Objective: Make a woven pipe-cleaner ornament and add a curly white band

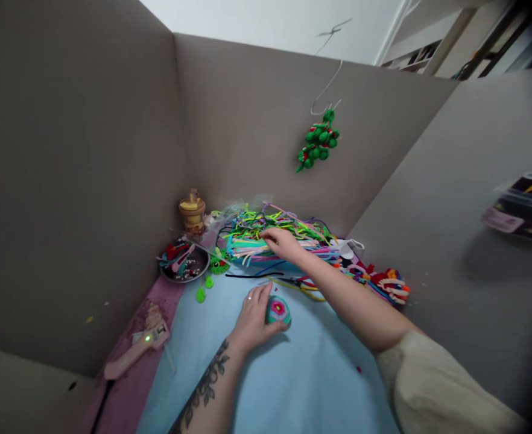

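My left hand (253, 313) rests on the light blue mat (311, 374), its fingers curled round a small round teal piece with a pink and red centre (278, 311). My right hand (283, 242) reaches forward into a heap of coloured pipe cleaners (270, 232) at the back of the mat, fingers bent down onto the strands; whether it grips one is hidden. A loose black pipe cleaner (252, 275) lies on the mat between the two hands.
A round tray of scraps and beads (184, 263) and a wooden spool (192, 212) stand at the back left. A pink glue gun (137, 349) lies at the left. Red and white pipe-cleaner pieces (390, 284) lie at the right. A green ball cluster (318, 143) hangs on the grey partition.
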